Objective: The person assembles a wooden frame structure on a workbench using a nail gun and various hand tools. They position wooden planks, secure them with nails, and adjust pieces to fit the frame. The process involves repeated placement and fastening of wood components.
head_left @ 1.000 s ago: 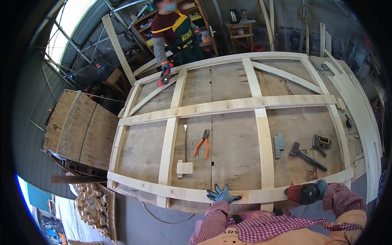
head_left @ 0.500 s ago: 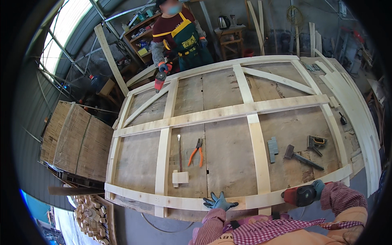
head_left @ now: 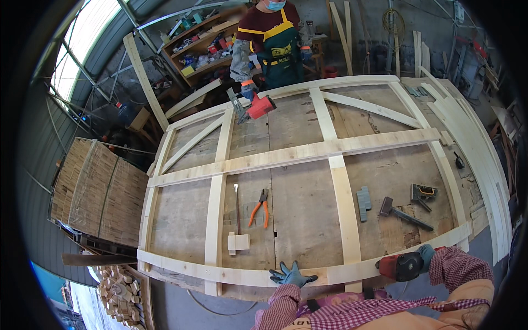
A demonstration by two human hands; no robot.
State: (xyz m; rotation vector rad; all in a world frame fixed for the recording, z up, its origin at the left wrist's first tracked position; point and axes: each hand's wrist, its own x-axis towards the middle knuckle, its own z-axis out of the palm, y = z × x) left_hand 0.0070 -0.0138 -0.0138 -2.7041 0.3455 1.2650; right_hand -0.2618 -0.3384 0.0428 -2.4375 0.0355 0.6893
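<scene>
L hand (head_left: 290,275) splayed on near frame edge (head_left: 242,275); R hand (head_left: 425,257) grips red tool (head_left: 402,266); gap betw.

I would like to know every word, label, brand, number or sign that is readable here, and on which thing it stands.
Co-worker's green apron: yellow lettering, not copied out here.
Wearer's peach garment: dark letters at the lower edge, partly cut off, not copied.
Red-and-black power tool: round mark, too small to read.
Co-worker's red tool: nothing readable.
</scene>
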